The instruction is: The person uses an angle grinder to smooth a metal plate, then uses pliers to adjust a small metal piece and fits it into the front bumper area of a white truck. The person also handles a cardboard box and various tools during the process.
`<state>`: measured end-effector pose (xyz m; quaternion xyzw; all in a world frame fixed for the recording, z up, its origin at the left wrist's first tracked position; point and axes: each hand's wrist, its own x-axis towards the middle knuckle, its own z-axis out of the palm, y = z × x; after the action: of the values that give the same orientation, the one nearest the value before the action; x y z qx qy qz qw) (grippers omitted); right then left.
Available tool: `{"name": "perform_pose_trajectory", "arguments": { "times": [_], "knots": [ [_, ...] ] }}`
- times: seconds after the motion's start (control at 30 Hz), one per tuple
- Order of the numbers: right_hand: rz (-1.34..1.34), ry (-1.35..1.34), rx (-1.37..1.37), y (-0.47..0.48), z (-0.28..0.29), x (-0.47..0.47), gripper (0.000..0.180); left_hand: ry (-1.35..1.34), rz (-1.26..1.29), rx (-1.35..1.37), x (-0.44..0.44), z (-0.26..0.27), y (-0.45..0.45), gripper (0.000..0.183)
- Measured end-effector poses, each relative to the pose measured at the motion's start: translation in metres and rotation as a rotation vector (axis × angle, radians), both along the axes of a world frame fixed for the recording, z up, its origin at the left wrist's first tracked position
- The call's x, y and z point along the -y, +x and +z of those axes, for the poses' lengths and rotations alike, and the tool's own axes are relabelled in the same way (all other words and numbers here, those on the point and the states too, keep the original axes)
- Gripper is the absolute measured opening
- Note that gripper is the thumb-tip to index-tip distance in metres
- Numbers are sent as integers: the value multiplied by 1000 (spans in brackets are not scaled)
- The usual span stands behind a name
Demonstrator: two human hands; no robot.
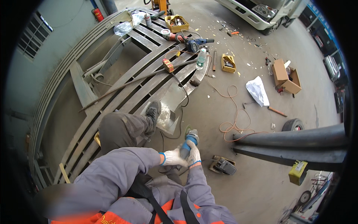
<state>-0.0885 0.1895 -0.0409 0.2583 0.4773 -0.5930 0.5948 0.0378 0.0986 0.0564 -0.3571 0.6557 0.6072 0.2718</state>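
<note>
Both hands wear white knitted gloves with blue cuffs. They are on a blue angle grinder (185, 146), which points away from me. My right hand (193, 152) wraps the body from the right, just behind the metal gear head. From the left, my left hand (174, 157) holds the rear of the body. A greenish disc (188, 130) shows at the head's left side; whether it spins cannot be seen. Beyond the grinder, a bent, partly bared sheet-metal panel (167, 116) lies against the slatted metal platform (142, 81). My shoe (153, 109) is on or beside its left edge.
A power strip (168, 65), water bottle (200, 59) and blue power tool (193, 44) lie on the platform. An orange cable (237, 112) loops across the floor. A dark post (291, 140) juts in at right, near a tyre (293, 125). A cardboard box (292, 81) stands beyond.
</note>
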Motion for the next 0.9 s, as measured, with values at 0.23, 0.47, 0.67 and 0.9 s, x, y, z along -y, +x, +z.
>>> {"name": "perform_pose_trajectory", "arguments": {
  "times": [0.23, 0.47, 0.67, 0.9],
  "knots": [
    [1, 149, -325, -5, -22, 1, 43, -204, -324, 80, -24, -34, 29, 65],
    [171, 217, -433, 2, -20, 11, 60, -319, -298, 176, -29, -19, 24, 58],
    [235, 261, -501, 8, -43, 19, 64, -403, -372, 161, -21, 9, 18, 79],
    [564, 326, -673, 23, -23, 35, 72, -242, -400, 248, -26, -36, 34, 103]
  ]
}}
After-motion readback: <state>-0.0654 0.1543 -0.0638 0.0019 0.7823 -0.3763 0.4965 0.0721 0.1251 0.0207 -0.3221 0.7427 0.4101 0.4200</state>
